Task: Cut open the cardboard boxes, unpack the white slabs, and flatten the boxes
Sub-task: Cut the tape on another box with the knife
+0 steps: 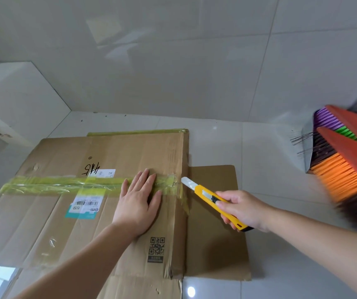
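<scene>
Cardboard box [87,190] on glossy tiled floor [270,147]; left hand [137,201] flat, right hand [243,209] clutching knife [211,198].

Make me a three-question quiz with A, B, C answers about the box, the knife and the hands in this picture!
1. Where is the left hand?
A. Flat on the cardboard box
B. On the brooms
C. Up in the air

2. What colour is the utility knife handle?
A. Green
B. Yellow
C. Red

3. What state is the knife blade in?
A. Hidden inside the handle
B. Snapped off
C. Pushed out, by the taped edge

Answers:
1 A: its fingers lie spread on the box, over the yellow-green tape.
2 B: the body in the right hand is yellow.
3 C: the silver blade sticks out toward the tape at the box's right edge.
</scene>
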